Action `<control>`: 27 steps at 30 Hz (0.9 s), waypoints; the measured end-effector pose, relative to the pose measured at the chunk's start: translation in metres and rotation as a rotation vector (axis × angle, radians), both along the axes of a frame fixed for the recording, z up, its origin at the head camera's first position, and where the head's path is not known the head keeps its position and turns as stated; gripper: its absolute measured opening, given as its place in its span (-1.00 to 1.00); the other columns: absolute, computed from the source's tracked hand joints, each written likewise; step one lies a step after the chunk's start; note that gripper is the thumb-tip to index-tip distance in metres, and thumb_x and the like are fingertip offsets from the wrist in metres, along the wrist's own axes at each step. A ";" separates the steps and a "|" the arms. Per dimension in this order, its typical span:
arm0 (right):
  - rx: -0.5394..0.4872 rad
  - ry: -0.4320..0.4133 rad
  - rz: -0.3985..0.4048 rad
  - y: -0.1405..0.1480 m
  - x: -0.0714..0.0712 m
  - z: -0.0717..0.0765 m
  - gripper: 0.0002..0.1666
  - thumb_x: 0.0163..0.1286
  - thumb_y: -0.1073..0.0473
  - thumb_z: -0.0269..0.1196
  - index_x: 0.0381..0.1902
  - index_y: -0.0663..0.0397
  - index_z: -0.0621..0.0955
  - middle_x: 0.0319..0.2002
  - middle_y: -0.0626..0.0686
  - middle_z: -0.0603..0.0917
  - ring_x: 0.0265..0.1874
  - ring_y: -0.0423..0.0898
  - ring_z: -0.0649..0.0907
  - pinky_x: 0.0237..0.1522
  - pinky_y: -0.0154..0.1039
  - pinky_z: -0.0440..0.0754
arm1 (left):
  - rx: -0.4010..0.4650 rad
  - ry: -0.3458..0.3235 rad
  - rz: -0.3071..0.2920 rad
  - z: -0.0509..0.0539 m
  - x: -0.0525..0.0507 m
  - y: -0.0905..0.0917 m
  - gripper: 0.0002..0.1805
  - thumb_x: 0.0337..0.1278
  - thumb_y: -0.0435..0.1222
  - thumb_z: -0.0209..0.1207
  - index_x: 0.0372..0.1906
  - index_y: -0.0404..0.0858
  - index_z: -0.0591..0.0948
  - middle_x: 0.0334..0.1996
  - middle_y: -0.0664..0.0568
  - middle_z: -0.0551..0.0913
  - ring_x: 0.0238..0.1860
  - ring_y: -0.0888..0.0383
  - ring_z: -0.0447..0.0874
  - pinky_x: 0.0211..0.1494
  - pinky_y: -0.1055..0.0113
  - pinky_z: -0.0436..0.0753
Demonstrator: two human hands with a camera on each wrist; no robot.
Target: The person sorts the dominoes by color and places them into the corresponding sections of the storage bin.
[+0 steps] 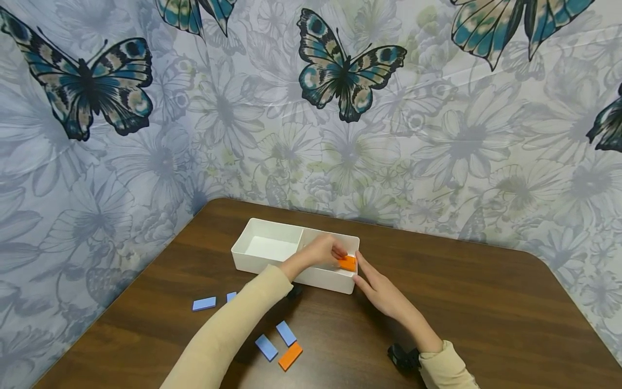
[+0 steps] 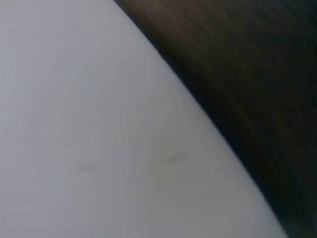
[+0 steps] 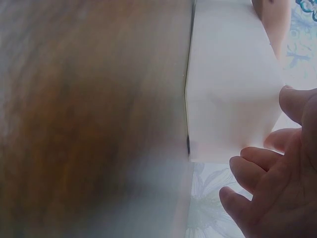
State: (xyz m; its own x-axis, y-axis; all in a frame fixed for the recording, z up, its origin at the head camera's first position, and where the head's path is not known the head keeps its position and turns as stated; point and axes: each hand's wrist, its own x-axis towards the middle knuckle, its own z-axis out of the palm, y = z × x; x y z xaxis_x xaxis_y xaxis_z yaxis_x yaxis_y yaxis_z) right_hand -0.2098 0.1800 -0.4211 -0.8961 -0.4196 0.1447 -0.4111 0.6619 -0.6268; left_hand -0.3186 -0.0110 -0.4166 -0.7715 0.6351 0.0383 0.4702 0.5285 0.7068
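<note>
The white two-part box [image 1: 320,279] stands on the table. My left hand [image 1: 323,249] reaches into its right compartment, fingers curled round an orange block [image 1: 347,263] near the right end wall; part of the block lies hidden behind the fingers. Against the outside of that end my right hand [image 1: 384,292] rests, thumb and fingers spread at the rim. The right wrist view shows the same hand [image 3: 277,168] with its fingertips on the white box wall [image 3: 233,89]. Only a white box wall [image 2: 109,124] and dark wood fill the left wrist view.
Left of the box's front lie two blue blocks, one [image 1: 204,303] in full and one [image 1: 231,296] partly behind the left sleeve. Nearer the front edge are two more blue blocks [image 1: 266,347] [image 1: 286,333] beside an orange block [image 1: 290,356]. A butterfly-patterned cloth [image 1: 272,135] hangs behind the table.
</note>
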 end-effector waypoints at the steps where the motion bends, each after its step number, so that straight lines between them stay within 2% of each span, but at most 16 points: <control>1: -0.001 -0.001 0.001 0.000 0.000 0.000 -0.20 0.46 -0.13 -0.03 0.46 0.14 0.01 0.43 0.14 0.02 0.34 0.12 0.15 0.28 0.12 0.12 | -0.007 0.003 0.003 0.000 0.000 0.000 -0.71 -0.17 -0.59 0.35 -0.20 -0.40 0.69 -0.29 0.00 0.70 -0.29 0.24 0.66 -0.24 0.54 0.59; 10: -0.004 -0.010 -0.005 0.000 0.000 0.000 -0.20 0.46 -0.13 -0.02 0.47 0.12 0.00 0.42 0.16 0.03 0.33 0.15 0.16 0.27 0.14 0.12 | -0.088 0.094 -0.015 0.003 0.002 0.003 -0.72 -0.16 -0.57 0.36 -0.21 -0.38 0.71 -0.29 0.02 0.71 -0.29 0.26 0.67 -0.25 0.58 0.57; 14: -0.004 -0.013 -0.007 0.000 0.000 0.000 -0.20 0.46 -0.12 -0.01 0.47 0.11 0.01 0.42 0.15 0.03 0.33 0.15 0.16 0.27 0.14 0.12 | -0.100 0.115 -0.033 0.002 0.001 0.004 -0.71 -0.17 -0.57 0.35 -0.20 -0.38 0.70 -0.29 0.02 0.71 -0.28 0.27 0.67 -0.25 0.59 0.57; 18: -0.005 -0.013 -0.006 0.000 0.001 0.000 -0.20 0.46 -0.12 -0.01 0.47 0.11 0.01 0.42 0.16 0.03 0.33 0.16 0.16 0.26 0.15 0.12 | -0.079 0.093 -0.036 0.002 0.001 0.002 -0.69 -0.17 -0.59 0.34 -0.19 -0.40 0.70 -0.27 0.00 0.71 -0.26 0.24 0.67 -0.23 0.56 0.58; 27: -0.005 -0.006 -0.003 0.000 0.001 0.001 -0.21 0.47 -0.11 -0.02 0.47 0.12 0.00 0.42 0.16 0.03 0.33 0.16 0.17 0.26 0.14 0.13 | -0.014 0.004 0.007 0.001 0.002 0.002 -0.65 -0.18 -0.61 0.33 -0.14 -0.43 0.68 -0.23 -0.05 0.70 -0.22 0.20 0.67 -0.21 0.53 0.59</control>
